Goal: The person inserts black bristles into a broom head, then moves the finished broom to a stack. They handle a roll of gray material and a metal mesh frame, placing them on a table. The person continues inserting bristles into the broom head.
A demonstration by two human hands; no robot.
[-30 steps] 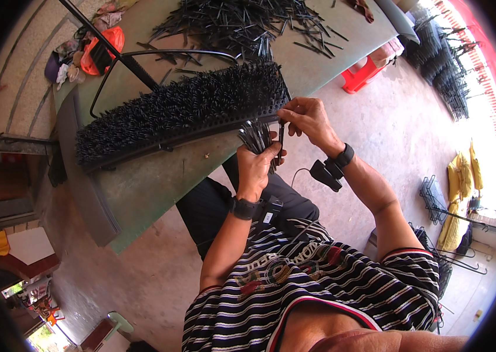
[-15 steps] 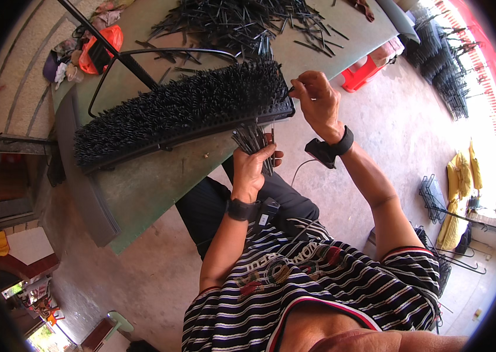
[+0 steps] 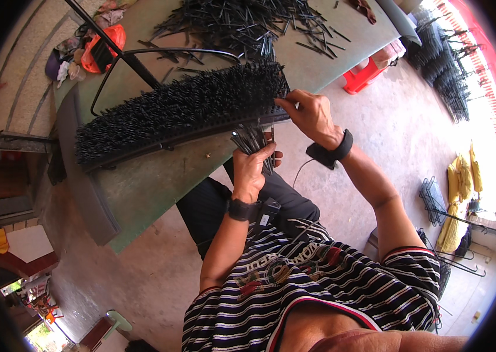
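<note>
A long black rack (image 3: 183, 108), densely covered with upright black strips like a brush, lies slantwise on the table. Below its right end my left hand (image 3: 252, 170) is closed around a bunch of thin black strips (image 3: 248, 139), which fan out toward the rack. My right hand (image 3: 314, 114) has its thumb and forefinger pinched together at the rack's right end, over the holes along its near edge. Whatever sits between those fingertips is too small and dark to make out. Both wrists wear black bands.
Loose black strips (image 3: 224, 26) are heaped on the greenish tabletop (image 3: 160, 190) beyond the rack. A black metal frame (image 3: 142, 70) rises behind it. An orange bag (image 3: 104, 50) lies at far left. Right of the table are a red stool (image 3: 360, 79) and stacked dark racks (image 3: 439, 67).
My right hand has moved left and slightly down, from beside the rack's end onto its near right corner. My left hand and its bunch of strips have stayed almost in place.
</note>
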